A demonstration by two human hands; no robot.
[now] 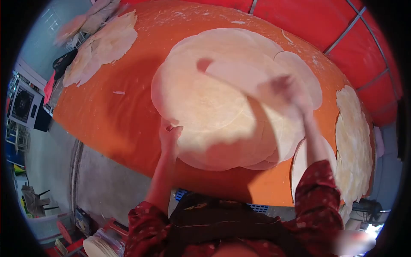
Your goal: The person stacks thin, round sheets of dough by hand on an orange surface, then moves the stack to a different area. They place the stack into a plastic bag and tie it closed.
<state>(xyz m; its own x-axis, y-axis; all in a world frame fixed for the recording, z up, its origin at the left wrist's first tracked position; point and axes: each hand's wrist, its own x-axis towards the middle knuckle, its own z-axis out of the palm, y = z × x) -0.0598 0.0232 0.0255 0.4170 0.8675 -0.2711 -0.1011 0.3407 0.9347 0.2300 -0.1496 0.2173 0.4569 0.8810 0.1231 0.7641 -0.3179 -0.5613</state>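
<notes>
At the far left edge, off the table, a dark boxy appliance [23, 103] stands in the background. Beside it, on the far-left corner of the orange table [115, 120], lies a far-left pile [102, 45] of thin pale dough rounds, fanned out, probably so that they do not stick. Flour dusts the cloth around it. Nearer the middle, the left hand [170, 132] reaches up from the near side. Its fingers are curled and closed on the near-left rim of the big stack [205, 115], a wide heap of overlapping rounds that fills the centre of the table. That grip at the rim looks meant to steady the heap. Above the heap, a loose sheet [233, 73] hangs in the air, clear of the rounds beneath. Its right end runs into the right hand [284, 92], which is raised over the far-right part of the stack. The hand is blurred, so single fingers cannot be told apart, but it appears to pinch the sheet's edge, with the thin dough trailing to the left. Below the forearm's red sleeve [317, 188], a small round [299, 165] lies on the cloth. A long right pile [353, 141] lines the table's right edge, well apart from the big stack.
</notes>
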